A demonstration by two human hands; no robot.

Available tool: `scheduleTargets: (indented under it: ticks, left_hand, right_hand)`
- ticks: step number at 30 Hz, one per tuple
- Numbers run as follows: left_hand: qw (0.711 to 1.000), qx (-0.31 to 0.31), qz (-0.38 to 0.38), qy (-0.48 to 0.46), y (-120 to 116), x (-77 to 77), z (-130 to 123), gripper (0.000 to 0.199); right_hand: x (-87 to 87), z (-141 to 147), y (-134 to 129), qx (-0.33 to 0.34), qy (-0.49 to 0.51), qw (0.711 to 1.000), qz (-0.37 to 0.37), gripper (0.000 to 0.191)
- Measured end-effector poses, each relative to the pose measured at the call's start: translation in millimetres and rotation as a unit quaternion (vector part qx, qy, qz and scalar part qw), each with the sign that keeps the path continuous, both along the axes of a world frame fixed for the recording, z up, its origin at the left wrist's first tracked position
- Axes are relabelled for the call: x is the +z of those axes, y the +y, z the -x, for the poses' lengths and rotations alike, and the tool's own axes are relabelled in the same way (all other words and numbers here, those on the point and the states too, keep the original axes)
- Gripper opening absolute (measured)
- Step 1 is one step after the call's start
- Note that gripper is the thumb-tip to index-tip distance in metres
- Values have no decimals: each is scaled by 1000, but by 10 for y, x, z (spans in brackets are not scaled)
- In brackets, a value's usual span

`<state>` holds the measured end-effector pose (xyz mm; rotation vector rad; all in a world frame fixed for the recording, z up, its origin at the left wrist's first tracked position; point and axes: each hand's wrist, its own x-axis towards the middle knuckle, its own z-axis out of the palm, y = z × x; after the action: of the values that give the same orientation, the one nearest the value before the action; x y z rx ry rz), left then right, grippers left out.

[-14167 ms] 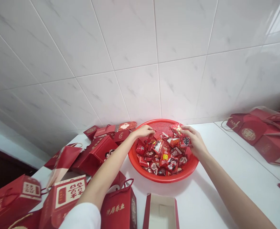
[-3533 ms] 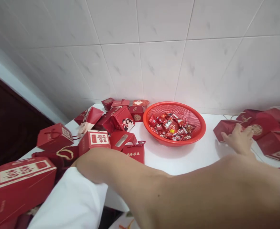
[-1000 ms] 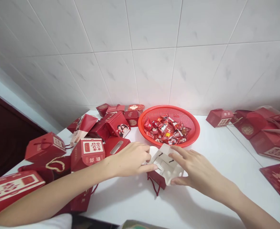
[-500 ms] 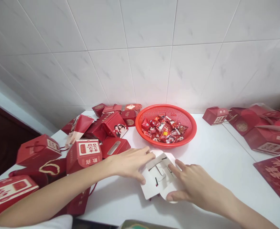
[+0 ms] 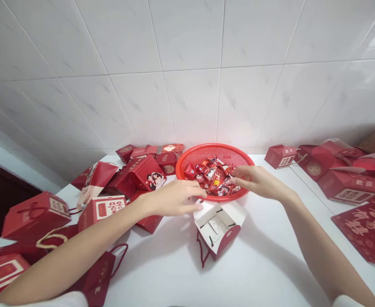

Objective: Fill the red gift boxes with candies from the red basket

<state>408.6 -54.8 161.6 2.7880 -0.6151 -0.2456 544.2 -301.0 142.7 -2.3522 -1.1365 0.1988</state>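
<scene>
An open box (image 5: 228, 244), white inside and red outside with a red cord handle, stands on the white table. My left hand (image 5: 177, 198) is above the box's far left flap, fingers apart, with nothing visible in it. Over the right side of a red mesh basket (image 5: 250, 161) is my right hand (image 5: 257, 181), its fingertips at the wrapped candies (image 5: 215, 175). Those fingers are spread, and no candy shows between them.
Many red boxes (image 5: 37, 214) crowd the left side, some with cord handles. More red boxes (image 5: 349, 185) and a flat red bag (image 5: 366, 232) lie at the right. A tiled wall (image 5: 194, 106) rises behind the table.
Both hands have come off the box, which now stands with its inside and red side showing. My right hand has moved up to the basket; my left hand has risen slightly.
</scene>
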Motion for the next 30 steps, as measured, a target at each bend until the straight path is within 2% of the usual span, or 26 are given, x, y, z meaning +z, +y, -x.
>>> scheduleTargets:
  ticks: [2, 4, 6, 9, 12, 16, 19, 25, 27, 30]
  left_hand:
    - [1000, 6, 1, -17, 16, 14, -169, 27]
    - [1000, 13, -23, -17, 31, -35, -374, 23]
    - [998, 20, -57, 1, 49, -130, -596, 18]
    - [993, 53, -103, 30, 79, -293, -930, 15]
    - [985, 100, -136, 27, 86, -413, -1242, 18]
    - [979, 154, -128, 37, 12, -512, -1568, 32]
    - [975, 168, -134, 62, -96, -610, -1685, 36]
    - [979, 175, -89, 47, -198, -794, -1682, 31]
    - [980, 182, -71, 26, -177, -797, -1687, 21]
    - [978, 205, -31, -27, -131, -780, -1727, 10]
  right_hand:
    - [-99, -233, 162, -20, 17, 1000, 3, 23]
    - [-239, -377, 335, -13, 16, 999, 34, 20]
    - [-371, -428, 493, 9, 21, 995, 94, 27]
    - [-503, -408, 651, 28, 40, 983, 177, 48]
    - [-561, -398, 690, 23, 36, 981, 190, 49]
    - [-570, -440, 628, -3, 20, 984, 175, 44]
    - [-542, -469, 581, -46, -18, 984, 171, 39]
    - [-498, -525, 529, -217, -75, 964, 132, 37]
    - [-509, -548, 524, -235, -82, 961, 120, 33]
    - [-547, -594, 531, -220, -77, 969, 83, 23]
